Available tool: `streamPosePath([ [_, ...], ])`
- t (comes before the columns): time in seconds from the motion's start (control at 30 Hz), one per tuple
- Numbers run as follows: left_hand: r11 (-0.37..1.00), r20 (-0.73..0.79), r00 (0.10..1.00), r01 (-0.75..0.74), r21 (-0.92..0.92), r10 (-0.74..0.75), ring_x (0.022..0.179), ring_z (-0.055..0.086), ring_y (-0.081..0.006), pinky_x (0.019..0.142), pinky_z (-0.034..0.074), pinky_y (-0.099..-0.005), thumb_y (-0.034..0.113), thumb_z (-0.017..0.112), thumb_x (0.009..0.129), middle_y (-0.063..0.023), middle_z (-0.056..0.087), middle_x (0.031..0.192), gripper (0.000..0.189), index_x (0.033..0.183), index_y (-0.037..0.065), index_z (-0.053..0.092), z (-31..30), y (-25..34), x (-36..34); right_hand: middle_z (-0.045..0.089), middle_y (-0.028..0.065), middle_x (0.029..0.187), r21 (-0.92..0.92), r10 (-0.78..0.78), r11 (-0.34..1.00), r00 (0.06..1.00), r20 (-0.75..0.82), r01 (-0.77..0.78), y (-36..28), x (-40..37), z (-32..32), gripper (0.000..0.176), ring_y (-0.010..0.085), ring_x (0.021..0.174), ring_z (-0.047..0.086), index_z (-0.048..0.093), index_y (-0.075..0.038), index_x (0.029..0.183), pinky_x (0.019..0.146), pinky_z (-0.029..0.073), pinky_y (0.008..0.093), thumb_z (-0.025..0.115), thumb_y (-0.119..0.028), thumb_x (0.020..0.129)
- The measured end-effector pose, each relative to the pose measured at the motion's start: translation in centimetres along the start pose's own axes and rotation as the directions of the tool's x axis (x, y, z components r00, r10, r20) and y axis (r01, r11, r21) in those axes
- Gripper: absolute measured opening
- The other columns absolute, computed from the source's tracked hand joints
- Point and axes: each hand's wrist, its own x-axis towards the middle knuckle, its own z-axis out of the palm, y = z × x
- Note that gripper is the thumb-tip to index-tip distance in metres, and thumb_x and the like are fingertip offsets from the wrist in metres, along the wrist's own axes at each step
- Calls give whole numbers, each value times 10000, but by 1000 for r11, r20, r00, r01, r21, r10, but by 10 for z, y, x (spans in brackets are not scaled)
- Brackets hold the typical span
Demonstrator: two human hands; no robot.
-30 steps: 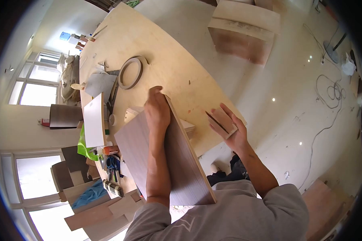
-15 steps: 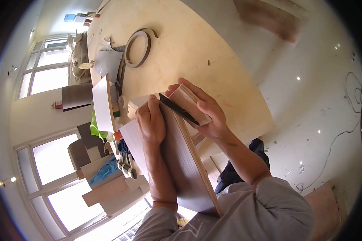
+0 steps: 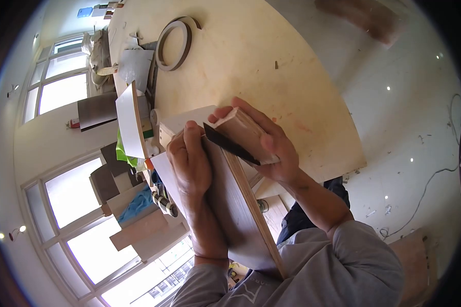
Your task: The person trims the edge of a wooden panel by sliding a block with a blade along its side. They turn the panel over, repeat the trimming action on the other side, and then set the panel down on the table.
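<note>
A grey wood-grain panel [image 3: 235, 220] with a pale plywood edge stands on end against my body and forms part of a box-like piece. My left hand [image 3: 189, 161] is closed over its upper end, fingers curled and thumb up. In my right hand [image 3: 281, 148] is a sanding block [image 3: 247, 134], a flat piece of wood with a black abrasive sheet [image 3: 230, 146] on its underside. The black face lies across the panel's upper plywood edge, slightly tilted. Fingers wrap the far side of the block while the thumb presses its near side.
A roll of edge banding [image 3: 176, 46] lies on the large plywood table [image 3: 241, 61]. Along the table's left side are a white board [image 3: 130, 120], a grey sheet [image 3: 135, 66] and a green cloth [image 3: 122, 153]. A cable [image 3: 425, 187] trails over the floor.
My right hand and the sanding block have shifted slightly right and down along the panel edge. My left hand keeps its grip. The whole view has tilted a little.
</note>
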Motion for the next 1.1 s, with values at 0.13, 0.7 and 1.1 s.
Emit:
streamPosePath([
  [0.13,1000,36,999,1,10,-1,617,482,-174,641,406,-340,164,395,1017,-126,570,653,403,752,-74,584,-1,-2,1,444,231,1401,-20,23,1000,999,38,-22,-5,13,-1,709,294,1323,430,270,67,1462,1117,322,386,518,-346,941],
  [0.7,996,56,995,-85,38,83,744,587,-310,742,438,-382,151,394,990,-170,640,791,341,839,-38,635,-3,-6,-1,496,248,1345,-52,-34,998,994,108,39,-2,32,0,649,312,1253,508,335,89,1423,1094,364,392,477,-322,942],
  [1.1,1000,65,998,5,-1,-5,775,602,-374,728,436,-418,172,410,994,-215,632,767,364,804,-41,636,-1,-13,1,429,268,1397,-90,-4,996,977,211,23,-5,68,12,738,389,1341,390,225,68,1465,1136,290,461,472,-352,911],
])
